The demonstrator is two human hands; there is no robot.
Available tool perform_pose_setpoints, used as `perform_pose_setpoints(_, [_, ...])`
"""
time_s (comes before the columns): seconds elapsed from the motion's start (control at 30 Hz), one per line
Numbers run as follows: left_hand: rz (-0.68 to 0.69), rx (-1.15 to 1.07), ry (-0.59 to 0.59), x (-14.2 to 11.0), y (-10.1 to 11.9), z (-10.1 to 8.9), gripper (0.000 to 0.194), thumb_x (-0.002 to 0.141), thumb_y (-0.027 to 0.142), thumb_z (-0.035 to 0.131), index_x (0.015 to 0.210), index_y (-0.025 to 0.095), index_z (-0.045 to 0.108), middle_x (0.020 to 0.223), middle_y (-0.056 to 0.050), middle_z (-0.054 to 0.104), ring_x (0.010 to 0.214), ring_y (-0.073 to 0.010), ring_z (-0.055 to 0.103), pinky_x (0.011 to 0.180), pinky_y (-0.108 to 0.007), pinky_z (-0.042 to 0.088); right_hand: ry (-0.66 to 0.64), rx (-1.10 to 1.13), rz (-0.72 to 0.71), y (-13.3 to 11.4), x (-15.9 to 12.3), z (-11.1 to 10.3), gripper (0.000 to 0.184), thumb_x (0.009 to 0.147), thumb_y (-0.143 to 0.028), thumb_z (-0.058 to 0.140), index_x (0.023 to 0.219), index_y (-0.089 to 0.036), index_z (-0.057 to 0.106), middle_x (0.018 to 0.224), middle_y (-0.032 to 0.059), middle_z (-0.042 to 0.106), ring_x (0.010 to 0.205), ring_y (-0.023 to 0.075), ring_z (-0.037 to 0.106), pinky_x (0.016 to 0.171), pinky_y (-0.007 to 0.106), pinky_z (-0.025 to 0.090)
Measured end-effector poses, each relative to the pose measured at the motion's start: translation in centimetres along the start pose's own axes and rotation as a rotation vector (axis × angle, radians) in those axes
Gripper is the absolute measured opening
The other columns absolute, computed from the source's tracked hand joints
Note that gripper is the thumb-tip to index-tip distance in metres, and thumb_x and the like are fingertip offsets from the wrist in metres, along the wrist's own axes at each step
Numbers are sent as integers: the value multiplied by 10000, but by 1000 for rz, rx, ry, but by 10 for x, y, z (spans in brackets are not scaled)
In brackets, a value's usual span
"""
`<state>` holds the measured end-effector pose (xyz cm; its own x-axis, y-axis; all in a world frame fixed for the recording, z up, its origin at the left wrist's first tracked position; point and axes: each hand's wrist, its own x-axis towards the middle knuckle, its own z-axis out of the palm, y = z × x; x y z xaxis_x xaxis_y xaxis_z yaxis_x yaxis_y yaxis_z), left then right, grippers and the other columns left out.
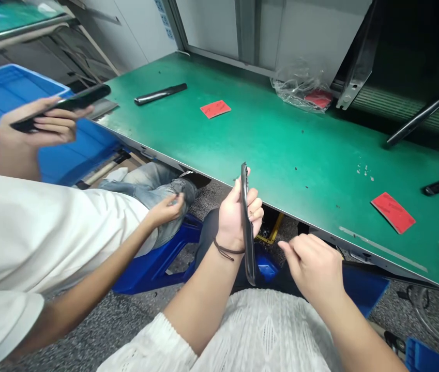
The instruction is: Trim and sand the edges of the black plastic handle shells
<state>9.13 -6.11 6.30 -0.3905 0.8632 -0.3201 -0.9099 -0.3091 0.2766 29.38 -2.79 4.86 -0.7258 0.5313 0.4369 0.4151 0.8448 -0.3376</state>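
My left hand (237, 214) is wrapped round a long black curved strip (247, 227), held upright and edge-on below the front edge of the green bench (281, 134). My right hand (312, 266) hovers just right of the strip's lower end, fingers pinched together on something I cannot make out. A thin dark band circles my left wrist.
A co-worker in a white shirt sits at left, one hand (43, 121) holding a similar black strip (64, 106) over a blue crate (5, 93), the other hand (167, 209) on a knee. On the bench lie red pads (393, 212), more black strips (160, 94) and a plastic bag (300, 88).
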Motion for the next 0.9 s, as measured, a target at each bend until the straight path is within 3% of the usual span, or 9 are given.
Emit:
perform_pose_setpoints(0.07, [0,22,-55,-3,-1,1,392,1175,390,319,1266,251,674,567,82,330,371,-65,265,374,-145,235,-72,74,104,4,5,1,126,1043,-206,607,1114,-194,711,828,17,699,665,154,593,619,298,432])
perform_pose_setpoints(0.13, [5,58,-90,-7,-1,2,403,1174,393,322,1324,256,670,567,81,335,371,-71,250,378,-155,252,-104,257,193,0,11,-1,284,1022,-200,616,1300,-208,675,914,25,724,665,144,619,617,286,490])
perform_pose_setpoints(0.23, [22,91,-133,-11,-3,5,410,1172,383,331,1375,251,661,562,81,335,381,-76,252,400,-164,286,-69,544,235,-16,19,-8,153,996,-203,667,1132,-226,733,821,-9,673,596,113,568,542,253,473])
perform_pose_setpoints(0.33, [20,105,-160,-14,-6,7,414,1170,366,329,1424,254,637,564,81,344,392,-83,253,421,-168,311,-5,638,216,-30,28,-8,121,968,-181,703,1071,-231,741,765,-27,632,592,108,545,544,248,475])
perform_pose_setpoints(0.47, [-14,119,-166,-19,-11,8,420,1168,385,330,1459,278,615,566,79,344,408,-97,262,412,-175,297,62,625,195,-36,40,2,225,943,-158,743,1153,-240,746,859,-1,692,678,125,606,603,258,519])
perform_pose_setpoints(0.7, [-14,43,-163,-24,-8,6,438,1173,354,302,1353,212,675,561,74,347,429,-89,301,445,-183,297,278,522,110,-22,43,8,174,995,-90,644,911,-223,718,839,13,748,731,147,685,678,289,568])
perform_pose_setpoints(0.77, [20,13,-156,-23,-2,5,461,1176,347,271,1354,195,668,565,72,352,437,-91,329,453,-190,305,241,371,181,-8,39,7,144,975,-114,655,1023,-229,727,994,51,769,829,183,713,696,315,578])
perform_pose_setpoints(0.83, [61,-21,-135,-21,6,3,462,1178,345,266,1349,183,664,566,74,358,444,-89,354,465,-189,317,147,195,239,8,36,7,306,948,-162,681,1247,-227,701,1248,119,739,987,249,730,738,366,592])
perform_pose_setpoints(0.9, [95,-52,-106,-19,11,1,457,1180,352,270,1328,178,667,565,75,363,449,-85,374,469,-187,319,109,79,253,22,33,8,323,936,-231,721,1257,-208,697,1290,149,710,1020,281,726,762,396,588])
